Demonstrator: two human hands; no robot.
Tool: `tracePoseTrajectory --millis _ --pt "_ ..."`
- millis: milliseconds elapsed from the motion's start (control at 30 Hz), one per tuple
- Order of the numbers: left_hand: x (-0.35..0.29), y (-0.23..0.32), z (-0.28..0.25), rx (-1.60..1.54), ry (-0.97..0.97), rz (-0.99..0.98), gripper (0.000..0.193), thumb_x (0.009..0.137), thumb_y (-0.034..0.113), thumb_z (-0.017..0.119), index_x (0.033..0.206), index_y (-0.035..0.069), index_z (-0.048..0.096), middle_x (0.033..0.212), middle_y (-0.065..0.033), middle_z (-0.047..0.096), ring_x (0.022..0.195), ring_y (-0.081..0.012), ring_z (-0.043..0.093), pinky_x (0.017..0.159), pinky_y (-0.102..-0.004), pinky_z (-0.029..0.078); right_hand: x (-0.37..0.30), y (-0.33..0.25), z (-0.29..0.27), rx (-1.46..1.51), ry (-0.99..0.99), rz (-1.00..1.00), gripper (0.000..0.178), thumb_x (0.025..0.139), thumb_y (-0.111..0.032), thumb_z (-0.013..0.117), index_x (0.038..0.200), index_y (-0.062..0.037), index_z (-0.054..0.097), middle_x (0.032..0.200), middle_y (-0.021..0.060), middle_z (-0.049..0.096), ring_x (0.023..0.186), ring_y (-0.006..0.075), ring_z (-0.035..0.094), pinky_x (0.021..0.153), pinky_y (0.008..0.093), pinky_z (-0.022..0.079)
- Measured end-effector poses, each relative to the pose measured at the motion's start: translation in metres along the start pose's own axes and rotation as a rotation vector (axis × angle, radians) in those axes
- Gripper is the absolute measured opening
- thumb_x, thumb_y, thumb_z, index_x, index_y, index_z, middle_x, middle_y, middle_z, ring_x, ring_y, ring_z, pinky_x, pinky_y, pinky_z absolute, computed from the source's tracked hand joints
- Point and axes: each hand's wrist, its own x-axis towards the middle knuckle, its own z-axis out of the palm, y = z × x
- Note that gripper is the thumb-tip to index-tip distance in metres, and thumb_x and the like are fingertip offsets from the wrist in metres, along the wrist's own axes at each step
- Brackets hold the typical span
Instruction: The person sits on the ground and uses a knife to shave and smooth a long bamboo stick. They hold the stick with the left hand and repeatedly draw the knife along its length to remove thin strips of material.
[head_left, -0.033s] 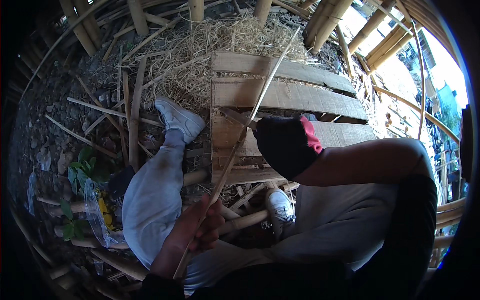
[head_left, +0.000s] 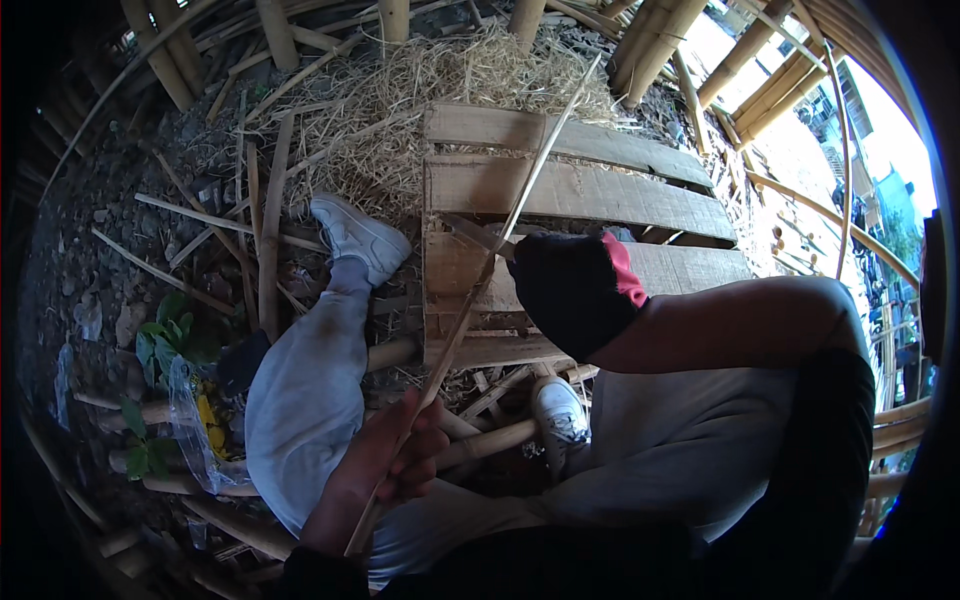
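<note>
A long, thin bamboo strip (head_left: 540, 160) slants from over the wooden slats down past my lap. My left hand (head_left: 400, 455) is closed round its lower part, with the strip's tail running back along my wrist. My right hand (head_left: 570, 290), covered by a black glove or cloth with a red edge, is closed on a knife; the handle is hidden inside the hand. The knife's dull blade (head_left: 470, 232) points left and crosses the strip around its middle, apparently touching it.
A slatted wooden platform (head_left: 580, 187) lies ahead, with pale shavings (head_left: 390, 110) heaped beyond it. Bamboo posts (head_left: 655, 45) stand behind. Loose sticks (head_left: 270, 220) litter the ground at left, near a leafy plant (head_left: 165, 335) and a clear plastic bag (head_left: 195, 430). Bamboo poles (head_left: 490, 443) lie between my shoes.
</note>
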Motion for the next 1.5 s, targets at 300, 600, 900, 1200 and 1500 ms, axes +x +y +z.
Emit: tracePoseTrajectory --millis 300,600,900,1200,1500 --pt "-0.012 -0.001 -0.002 -0.018 -0.035 0.0 0.037 0.107 0.05 0.038 0.091 0.017 0.045 0.052 0.0072 0.033 0.031 -0.0035 0.024 0.031 -0.0206 0.02 0.003 0.003 -0.018 0.102 -0.209 -0.039 0.026 0.097 -0.024 0.056 0.078 -0.0089 0.063 0.068 0.0094 0.062 0.063 0.0277 0.066 0.052 0.0417 0.05" --pt "-0.003 0.001 -0.008 -0.09 -0.15 -0.053 0.039 0.106 0.052 0.036 0.091 0.017 0.045 0.052 0.0072 0.033 0.031 -0.0034 0.024 0.03 -0.0199 0.019 0.003 0.008 -0.014 -0.021 -0.266 -0.072 0.02 0.09 -0.021 0.058 0.08 -0.0042 0.063 0.074 0.0118 0.063 0.07 0.0287 0.066 0.059 0.042 0.051" --pt "-0.01 0.003 -0.012 -0.137 -0.12 -0.087 0.042 0.105 0.057 0.037 0.094 0.018 0.049 0.053 0.0073 0.033 0.032 -0.0029 0.025 0.031 -0.0188 0.019 -0.01 -0.036 0.019 -0.483 0.012 -0.174 0.011 0.079 -0.012 0.06 0.081 -0.0015 0.062 0.078 0.015 0.055 0.076 0.0313 0.059 0.066 0.0433 0.049" --pt "-0.001 -0.002 -0.012 -0.038 -0.116 0.048 0.038 0.107 0.05 0.033 0.097 0.016 0.046 0.058 0.004 0.04 0.032 -0.0049 0.031 0.03 -0.0208 0.025 0.032 0.036 -0.009 1.509 -0.966 0.655 0.034 0.098 -0.044 0.063 0.095 -0.0104 0.065 0.068 -0.003 0.049 0.055 0.007 0.047 0.05 0.025 0.039" --pt "-0.004 0.002 -0.019 -0.202 -0.229 0.016 0.034 0.11 0.039 0.032 0.102 0.01 0.047 0.059 0.0035 0.04 0.034 -0.0061 0.036 0.028 -0.0205 0.027 0.045 0.044 -0.016 1.314 -0.913 0.575 0.027 0.097 -0.035 0.063 0.095 -0.0088 0.066 0.074 -0.0044 0.053 0.057 0.0039 0.046 0.05 0.0219 0.038"
